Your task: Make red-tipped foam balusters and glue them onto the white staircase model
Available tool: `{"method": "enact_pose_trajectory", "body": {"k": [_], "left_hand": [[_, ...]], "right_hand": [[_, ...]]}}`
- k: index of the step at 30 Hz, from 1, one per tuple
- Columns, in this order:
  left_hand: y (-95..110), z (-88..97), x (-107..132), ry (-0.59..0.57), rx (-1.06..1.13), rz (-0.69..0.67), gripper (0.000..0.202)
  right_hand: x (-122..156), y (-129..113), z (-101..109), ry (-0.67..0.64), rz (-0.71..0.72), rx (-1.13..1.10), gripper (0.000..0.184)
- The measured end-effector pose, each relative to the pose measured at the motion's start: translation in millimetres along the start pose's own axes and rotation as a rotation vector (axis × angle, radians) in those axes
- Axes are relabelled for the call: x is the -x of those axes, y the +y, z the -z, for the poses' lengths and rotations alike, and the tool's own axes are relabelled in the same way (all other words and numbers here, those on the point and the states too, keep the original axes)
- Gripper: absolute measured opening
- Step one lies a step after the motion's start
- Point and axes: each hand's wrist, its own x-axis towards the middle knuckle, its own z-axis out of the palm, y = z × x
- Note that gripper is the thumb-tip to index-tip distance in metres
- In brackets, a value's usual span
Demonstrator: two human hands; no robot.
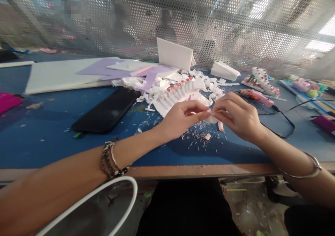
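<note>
My left hand (184,119) and my right hand (237,115) meet over the blue table, fingertips pinched together. Between them is a small white piece (211,119) that looks like thin foam sheet or paper; the fingers hide part of it. Just below the right fingers lies a short pinkish stick (220,126). Pale shavings (195,138) are scattered on the table under both hands. Behind the left hand, a white foam strip (180,91) carries a row of small white pieces with red tops. A pink glue gun (263,99) with a black cord rests right of the right hand.
A black phone (107,110) lies at left, before stacked white and purple foam sheets (65,74). White scraps (209,84) heap in the middle. A white block with red bits (260,79) and colourful pompoms (307,86) are at right. A perforated metal screen (141,23) stands behind.
</note>
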Motion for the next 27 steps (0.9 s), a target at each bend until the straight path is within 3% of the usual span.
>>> {"method": "enact_pose_trajectory", "body": {"k": [10, 16, 22, 27], "left_hand": [[-0.4, -1.7, 4.7, -0.008, -0.191, -0.176, 0.016], [-0.8, 0.4, 3.7, 0.016, -0.121, -0.183, 0.015], [0.9, 1.9, 2.7, 0.018, -0.021, -0.091, 0.016], [-0.7, 1.6, 1.7, 0.019, 0.103, -0.078, 0.014]], "right_hand": [[1.5, -3.7, -4.4, 0.024, -0.162, -0.125, 0.006], [-1.1, -7.0, -2.4, 0.031, -0.229, -0.240, 0.006], [-2.1, -7.5, -1.4, 0.041, -0.352, -0.363, 0.008], [-2.3, -7.8, -0.1, 0.047, -0.333, -0.413, 0.004]]}}
